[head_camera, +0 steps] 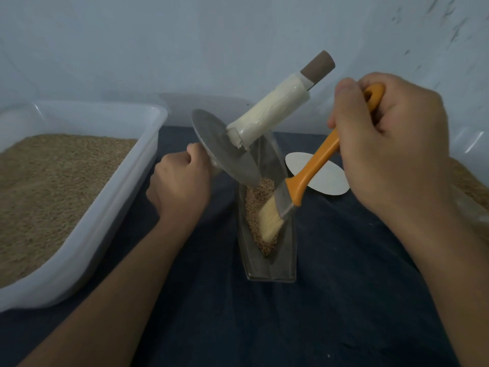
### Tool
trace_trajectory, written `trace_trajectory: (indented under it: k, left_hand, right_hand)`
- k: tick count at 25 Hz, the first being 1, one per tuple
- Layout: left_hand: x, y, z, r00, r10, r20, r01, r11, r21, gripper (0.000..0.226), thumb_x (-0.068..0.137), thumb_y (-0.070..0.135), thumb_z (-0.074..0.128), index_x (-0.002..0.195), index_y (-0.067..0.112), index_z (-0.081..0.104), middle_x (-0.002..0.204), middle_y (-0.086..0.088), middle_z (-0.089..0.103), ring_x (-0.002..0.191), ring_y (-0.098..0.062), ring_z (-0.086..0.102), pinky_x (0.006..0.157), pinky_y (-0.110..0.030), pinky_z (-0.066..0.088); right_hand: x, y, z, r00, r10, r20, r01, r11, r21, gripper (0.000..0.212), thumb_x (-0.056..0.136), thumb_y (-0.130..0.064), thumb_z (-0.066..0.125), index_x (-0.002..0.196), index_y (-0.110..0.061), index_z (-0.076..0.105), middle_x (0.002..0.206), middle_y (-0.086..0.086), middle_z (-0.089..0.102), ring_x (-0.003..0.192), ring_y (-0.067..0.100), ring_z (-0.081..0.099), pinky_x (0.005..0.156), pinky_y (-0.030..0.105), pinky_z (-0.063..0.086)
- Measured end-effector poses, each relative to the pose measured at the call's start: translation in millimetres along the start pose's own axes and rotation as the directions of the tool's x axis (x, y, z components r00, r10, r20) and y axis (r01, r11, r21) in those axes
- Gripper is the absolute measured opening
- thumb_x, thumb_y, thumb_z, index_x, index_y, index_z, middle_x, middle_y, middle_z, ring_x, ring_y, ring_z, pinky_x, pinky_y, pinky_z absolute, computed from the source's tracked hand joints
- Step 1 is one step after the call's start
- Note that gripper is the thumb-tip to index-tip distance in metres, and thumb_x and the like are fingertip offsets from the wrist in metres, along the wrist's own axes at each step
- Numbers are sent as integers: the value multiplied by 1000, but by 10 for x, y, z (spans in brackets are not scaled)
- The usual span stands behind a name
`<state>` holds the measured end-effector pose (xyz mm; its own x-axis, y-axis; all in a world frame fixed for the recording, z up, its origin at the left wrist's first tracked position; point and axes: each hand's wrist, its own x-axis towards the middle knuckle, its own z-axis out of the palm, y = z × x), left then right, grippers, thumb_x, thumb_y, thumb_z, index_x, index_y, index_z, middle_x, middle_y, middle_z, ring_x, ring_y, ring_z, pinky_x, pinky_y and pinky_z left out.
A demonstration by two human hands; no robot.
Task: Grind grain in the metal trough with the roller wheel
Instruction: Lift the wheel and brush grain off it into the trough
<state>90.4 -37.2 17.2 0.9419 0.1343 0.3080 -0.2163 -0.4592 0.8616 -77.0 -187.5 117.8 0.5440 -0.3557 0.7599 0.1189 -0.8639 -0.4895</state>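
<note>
A: At the far left, on the dark blue cloth, what stands there?

B: A white plastic tub holding tan grain. Just right of it the left hand is curled in a fist on the hidden side of the roller wheel, apparently around its far handle; the handle itself is out of sight behind the disc.

A: And the wheel?

B: Tilted, its lower edge down in the metal trough, touching the crushed grain there. The near handle, wrapped in cream tape with a brown end, points up and right, held by nothing.

A: Further right?

B: A brush with an orange handle; its pale bristles lie on the grain inside the trough. The right hand grips the handle's top, fingers wrapped round it. Behind the brush a white oval disc lies flat on the cloth, beside the trough.
</note>
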Motion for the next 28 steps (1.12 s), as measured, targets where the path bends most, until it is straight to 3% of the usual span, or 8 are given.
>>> trace_trajectory:
  k: [5,9,15,19,22,25,28]
  left_hand:
    - [2,-17,21,1000,3,3,-3,1000,4,49,90,50,36,52,20,43,50,6,43,49,-17,46,58,-31,35]
    - [0,-20,28,1000,8,7,-8,1000,1,50,90,50,37,52,19,46,50,5,45,51,-17,48,58,-30,35]
    - [-11,3,23,1000,6,0,-6,1000,-1,50,88,49,36,49,20,45,48,7,43,49,-15,46,56,-29,30]
    - [-21,3,13,1000,11,1,-11,1000,-15,49,88,49,37,48,22,43,47,8,42,49,-14,47,56,-29,30]
    - [-31,1,10,1000,20,-1,-20,1000,-11,49,89,48,37,48,21,44,48,7,44,49,-15,48,57,-29,30]
    - [-27,14,20,1000,-1,3,1,1000,2,49,88,49,36,50,20,47,50,6,46,51,-15,49,57,-29,30]
    - [-12,14,28,1000,-11,7,11,1000,0,49,87,51,34,52,19,48,50,6,45,50,-15,47,57,-29,32]
  right_hand:
    - [-38,119,222,998,-3,59,4,1000,-25,49,109,-31,45,72,-2,57,57,14,53,54,26,51,49,31,38]
    - [-46,129,366,999,-49,8,49,998,-44,45,111,-26,47,67,-21,39,53,-4,37,50,17,45,47,20,32]
    - [7,119,113,997,-64,-31,63,997,-43,51,109,-34,45,73,0,56,54,10,49,50,25,49,51,39,39]
    - [-53,17,210,994,-104,38,106,994,-41,48,109,-30,46,67,-9,53,52,5,49,52,24,51,46,31,36]
    - [-45,67,404,992,-114,53,118,990,-75,45,111,-23,47,67,-18,40,51,-7,35,53,20,47,46,24,32]
    - [18,142,364,996,-84,0,84,994,-67,45,112,-25,46,68,-16,40,51,-4,36,52,21,45,46,26,32]
    - [14,114,214,990,-126,-57,124,992,-35,48,110,-31,44,69,-8,52,51,3,45,49,23,50,46,30,36]
